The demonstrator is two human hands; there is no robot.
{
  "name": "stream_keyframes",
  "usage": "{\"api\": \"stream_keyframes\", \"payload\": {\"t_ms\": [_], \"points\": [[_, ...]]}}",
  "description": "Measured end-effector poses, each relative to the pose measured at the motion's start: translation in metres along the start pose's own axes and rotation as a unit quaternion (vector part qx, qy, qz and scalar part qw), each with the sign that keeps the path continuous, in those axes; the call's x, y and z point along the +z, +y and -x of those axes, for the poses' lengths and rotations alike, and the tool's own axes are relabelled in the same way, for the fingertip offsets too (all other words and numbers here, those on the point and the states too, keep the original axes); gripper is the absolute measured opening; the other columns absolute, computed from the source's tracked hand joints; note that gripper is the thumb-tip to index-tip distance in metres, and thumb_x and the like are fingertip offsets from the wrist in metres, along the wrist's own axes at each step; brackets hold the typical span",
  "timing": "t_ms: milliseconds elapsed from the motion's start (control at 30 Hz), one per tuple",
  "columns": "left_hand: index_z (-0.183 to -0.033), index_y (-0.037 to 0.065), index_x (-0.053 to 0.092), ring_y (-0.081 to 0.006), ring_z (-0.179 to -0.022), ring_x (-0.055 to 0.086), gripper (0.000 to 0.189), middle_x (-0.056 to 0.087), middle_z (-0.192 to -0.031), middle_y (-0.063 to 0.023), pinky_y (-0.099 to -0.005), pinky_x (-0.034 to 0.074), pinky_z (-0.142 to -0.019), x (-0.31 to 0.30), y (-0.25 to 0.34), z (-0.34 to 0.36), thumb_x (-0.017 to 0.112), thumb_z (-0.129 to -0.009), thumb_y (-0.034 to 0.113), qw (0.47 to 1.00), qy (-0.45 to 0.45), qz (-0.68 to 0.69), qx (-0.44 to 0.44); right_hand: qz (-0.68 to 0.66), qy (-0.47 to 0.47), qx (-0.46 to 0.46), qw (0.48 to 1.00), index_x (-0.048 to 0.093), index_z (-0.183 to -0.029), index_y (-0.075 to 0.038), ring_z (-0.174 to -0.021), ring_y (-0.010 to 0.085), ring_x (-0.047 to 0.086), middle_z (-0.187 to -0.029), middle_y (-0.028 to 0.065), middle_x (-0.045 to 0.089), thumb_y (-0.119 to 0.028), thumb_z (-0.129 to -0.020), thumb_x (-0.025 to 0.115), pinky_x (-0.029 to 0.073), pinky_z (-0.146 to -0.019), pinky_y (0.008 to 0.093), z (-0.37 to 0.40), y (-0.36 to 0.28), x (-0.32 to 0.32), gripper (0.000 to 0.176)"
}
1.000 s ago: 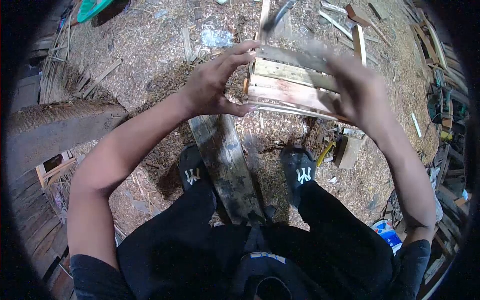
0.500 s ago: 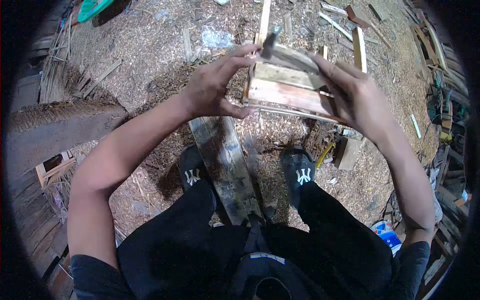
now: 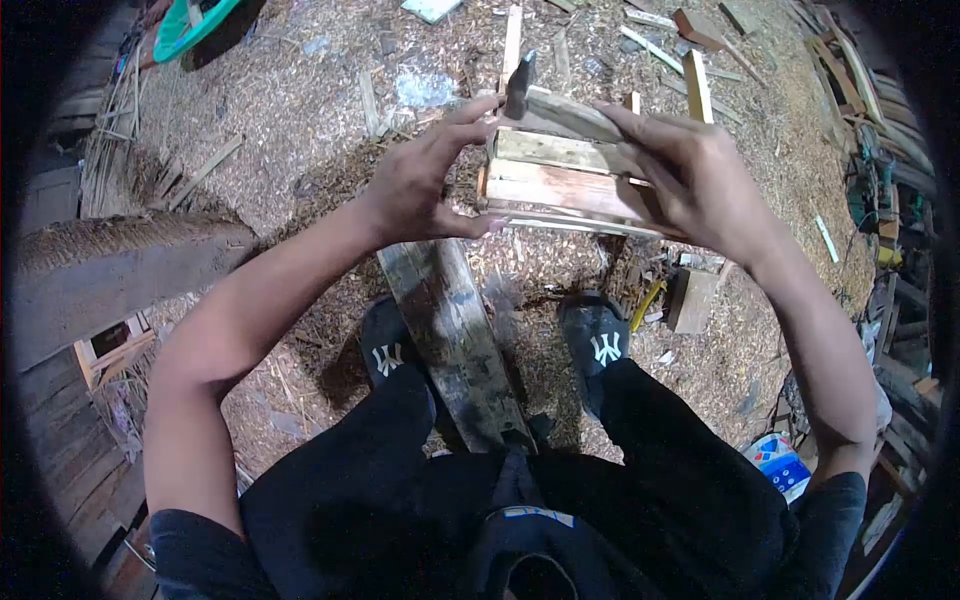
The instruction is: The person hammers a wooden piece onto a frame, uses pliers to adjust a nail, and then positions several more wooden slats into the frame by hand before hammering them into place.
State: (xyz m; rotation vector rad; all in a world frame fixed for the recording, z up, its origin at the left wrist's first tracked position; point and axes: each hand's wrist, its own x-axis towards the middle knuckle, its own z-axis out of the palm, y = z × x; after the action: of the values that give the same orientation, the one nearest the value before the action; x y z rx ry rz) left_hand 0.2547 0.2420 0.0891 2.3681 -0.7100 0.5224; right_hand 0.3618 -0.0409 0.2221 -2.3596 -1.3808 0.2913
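A small slatted wooden crate (image 3: 570,187) is held up in front of me, above a long worn plank (image 3: 450,325). My left hand (image 3: 425,180) spans the crate's left end in a wide C, thumb at the lower edge and fingers near the upper one. At the right end is my right hand (image 3: 690,180), its fingers closed round the wooden handle of a hammer (image 3: 518,88) and its palm against the crate. The hammer lies across the crate's upper side, with its dark metal head close to my left fingertips. My right fingertips are partly hidden.
Wood shavings cover the ground (image 3: 300,140), with loose offcuts strewn about. A thick timber beam (image 3: 130,265) juts in at left. A wood block (image 3: 693,302) and a yellow strip (image 3: 648,305) lie beside my right shoe (image 3: 594,335). A green object (image 3: 190,25) sits at far left.
The crate, the hammer and both hands have shifted slightly left in view. The hammer head, blurred before, now looks sharper. Both hands keep much the same hold.
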Motion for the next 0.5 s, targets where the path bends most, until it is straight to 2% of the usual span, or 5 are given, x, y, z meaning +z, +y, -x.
{"api": "stream_keyframes", "payload": {"t_ms": [133, 200, 300, 400, 500], "points": [[-0.133, 0.012, 0.041, -0.0313, -0.104, 0.071, 0.066, 0.048, -0.147, -0.0164, -0.0392, 0.065, -0.08, -0.001, 0.005, -0.003, 0.068, -0.09, 0.055, 0.996, 0.001, 0.089, -0.031, -0.135, 0.092, 0.232, 0.959, 0.066, -0.129, 0.001, -0.068, 0.0163, 0.067, -0.09, 0.0123, 0.076, -0.018, -0.096, 0.068, 0.055, -0.062, 0.035, 0.015, 0.023, 0.0, 0.038], [-0.128, 0.008, 0.046, -0.0286, -0.099, 0.071, 0.053, 0.05, -0.144, -0.0201, -0.0381, 0.064, -0.077, -0.007, 0.01, -0.011, 0.056, -0.099, 0.051, 0.99, 0.005, 0.127, -0.055, -0.031, 0.17, 0.247, 0.954, 0.069, -0.122, 0.003, -0.062, 0.0123, 0.061, -0.082, 0.0108, 0.072, -0.024, -0.095, 0.071, 0.049, -0.055, 0.0316, 0.024, 0.056, -0.002, 0.038], [-0.128, 0.005, 0.054, -0.0126, -0.099, 0.063, 0.039, 0.06, -0.132, -0.0122, -0.0315, 0.054, -0.076, -0.008, 0.011, -0.027, 0.052, -0.106, 0.037, 0.927, 0.019, 0.257, -0.271, -0.069, 0.203, 0.271, 0.938, 0.069, -0.118, 0.003, -0.057, 0.0076, 0.054, -0.07, 0.0038, 0.061, -0.028, -0.094, 0.073, 0.038, -0.046, 0.0267, 0.031, 0.079, -0.008, 0.039], [-0.13, 0.005, 0.055, -0.0114, -0.1, 0.062, 0.04, 0.064, -0.124, -0.0085, -0.0277, 0.051, -0.078, -0.009, 0.012, -0.048, 0.055, -0.104, 0.036, 0.843, -0.015, 0.325, -0.428, -0.226, 0.167, 0.401, 0.872, 0.066, -0.121, 0.006, -0.051, 0.006, 0.05, -0.066, 0.0006, 0.057, -0.03, -0.094, 0.073, 0.036, -0.044, 0.0254, 0.049, 0.084, -0.014, 0.046], [-0.128, 0.001, 0.057, -0.0141, -0.097, 0.063, 0.043, 0.069, -0.11, -0.0094, -0.0311, 0.049, -0.085, -0.011, 0.012, -0.061, 0.061, -0.101, 0.034, 0.773, -0.05, 0.383, -0.503, -0.355, 0.186, 0.403, 0.823, 0.065, -0.111, 0.003, -0.045, 0.0038, 0.04, -0.061, -0.006, 0.047, -0.029, -0.093, 0.075, 0.03, -0.04, 0.0234, 0.061, 0.091, -0.001, 0.038]]}}
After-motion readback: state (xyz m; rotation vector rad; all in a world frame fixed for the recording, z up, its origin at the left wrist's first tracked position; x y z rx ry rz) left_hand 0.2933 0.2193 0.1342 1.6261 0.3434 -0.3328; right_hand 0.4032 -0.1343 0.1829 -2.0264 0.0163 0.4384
